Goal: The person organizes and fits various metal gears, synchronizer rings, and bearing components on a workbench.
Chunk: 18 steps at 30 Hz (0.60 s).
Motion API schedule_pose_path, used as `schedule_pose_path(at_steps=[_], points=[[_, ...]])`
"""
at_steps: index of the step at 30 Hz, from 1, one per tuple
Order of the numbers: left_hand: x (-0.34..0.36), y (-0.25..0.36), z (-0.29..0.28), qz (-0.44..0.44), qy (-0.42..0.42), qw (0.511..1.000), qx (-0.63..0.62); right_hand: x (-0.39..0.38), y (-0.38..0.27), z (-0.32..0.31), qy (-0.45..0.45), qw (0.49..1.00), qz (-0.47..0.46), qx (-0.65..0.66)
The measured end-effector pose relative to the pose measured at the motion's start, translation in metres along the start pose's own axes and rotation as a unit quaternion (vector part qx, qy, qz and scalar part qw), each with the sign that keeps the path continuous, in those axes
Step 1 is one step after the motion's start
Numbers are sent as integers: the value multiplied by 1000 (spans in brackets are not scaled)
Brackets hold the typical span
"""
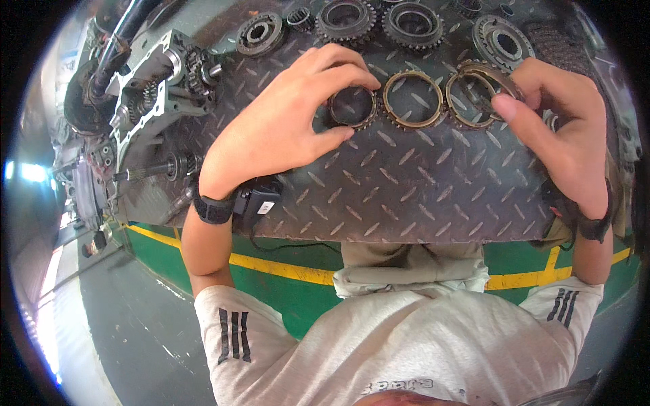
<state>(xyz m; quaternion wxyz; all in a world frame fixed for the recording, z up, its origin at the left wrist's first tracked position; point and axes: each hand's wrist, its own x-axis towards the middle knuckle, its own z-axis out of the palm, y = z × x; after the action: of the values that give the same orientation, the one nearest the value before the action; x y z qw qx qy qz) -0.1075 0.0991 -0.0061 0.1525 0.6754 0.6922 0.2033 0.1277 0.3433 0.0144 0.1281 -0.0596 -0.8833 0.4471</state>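
Note:
My left hand (284, 111) curves over a toothed synchronizer ring (365, 124), with thumb and fingertips pressed to its near and far edges. That ring lies flat on the metal tread-plate bench top (406, 189). A brass-coloured ring (415, 126) lies beside it, untouched, in the middle of the row. To its right lies another brass ring (470, 126). Over this one my right hand (565, 115) pinches a tilted ring (497, 73) between thumb and fingers. Whether the tilted ring touches the one beneath cannot be made out. Both wrists wear black bands.
Several gears and hubs (413, 27) line the bench's far side. At the left stand an open metal gearbox housing (145, 95) and a toothed shaft (152, 169). A small black box (257, 199) with a cable sits below my left wrist. The bench's front edge faces me.

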Motion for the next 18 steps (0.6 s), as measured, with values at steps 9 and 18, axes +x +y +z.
schedule_pose_path(at_steps=[9,18], points=[[-1,1,0,-15,0,1000,0,-9,17,-10,0,996,1,-95],[1,1,-2,-7,-4,1000,0,-8,10,-10,-5,996,17,-91]])
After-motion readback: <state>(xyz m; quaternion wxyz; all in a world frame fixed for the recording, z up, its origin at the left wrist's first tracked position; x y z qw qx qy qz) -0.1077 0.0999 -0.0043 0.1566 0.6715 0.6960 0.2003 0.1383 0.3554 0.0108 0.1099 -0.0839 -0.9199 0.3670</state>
